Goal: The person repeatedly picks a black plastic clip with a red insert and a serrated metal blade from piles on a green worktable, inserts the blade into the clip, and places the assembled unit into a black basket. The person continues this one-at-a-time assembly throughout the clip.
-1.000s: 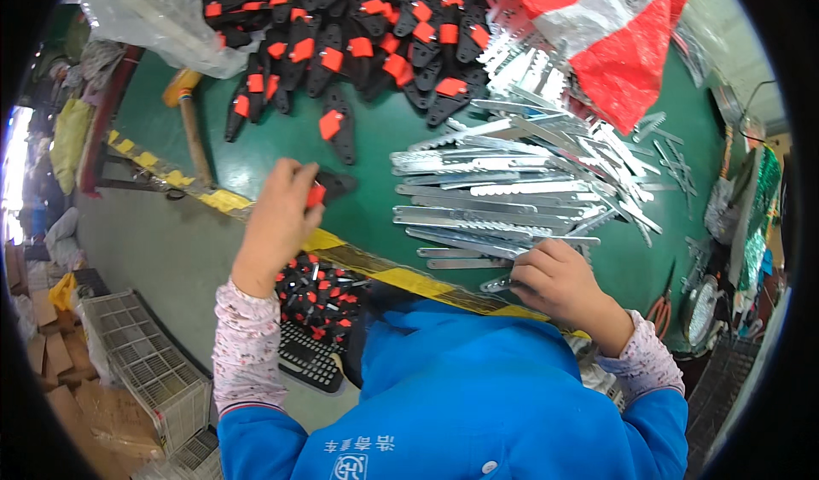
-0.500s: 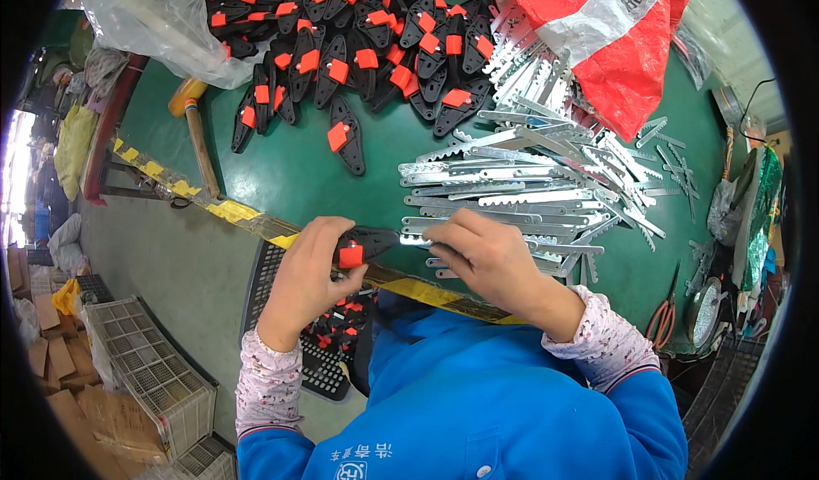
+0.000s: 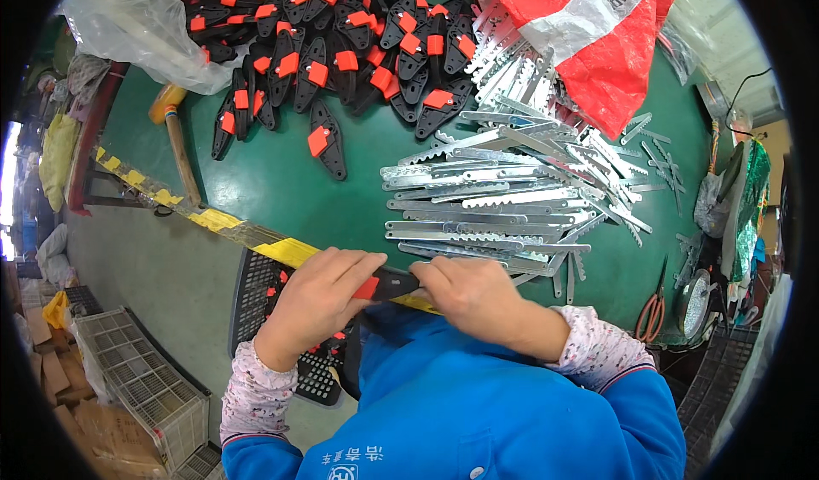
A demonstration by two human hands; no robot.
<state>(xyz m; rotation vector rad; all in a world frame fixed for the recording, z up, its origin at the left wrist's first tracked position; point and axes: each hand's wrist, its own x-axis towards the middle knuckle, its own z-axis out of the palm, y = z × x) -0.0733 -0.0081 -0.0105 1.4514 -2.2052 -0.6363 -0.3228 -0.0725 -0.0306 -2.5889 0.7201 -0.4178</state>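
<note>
Head view: L hand [image 3: 320, 296] has fingers & thumb pinched round the L part of a black piece w/ red insert [image 3: 394, 284]; R hand [image 3: 465, 296] is at the piece's other end, fingers bent; can't tell what they grip, tips hidden. Piece sits betw the two hands, approx level, right by the near edge of the green worktop [image 3: 264, 181], just in front of the wearer's blue jacket [image 3: 512, 378].

Edge: yellow/blk tape [image 3: 286, 251] runs along it, slanting from upper L down to the hands. Black crate [image 3: 247, 296] is below, past the edge, partly behind L forearm, w/ some red bits in it.

Room to move: widest green stretch is L of centre, betw hammer [image 3: 181, 156] & metal strips [image 3: 486, 203]; one loose black piece [image 3: 334, 157] lies at its far side. Strips are tight on R hand's far side, a few ends close to it, so less room there. More green shows R of the strips, toward red-handled pliers [image 3: 650, 316] nr the R edge.

Far side: heap of black/red pieces [image 3: 307, 79], clear plastic bag [image 3: 141, 36] at its L, red/white bag [image 3: 627, 70] over the strips' far end.
</note>
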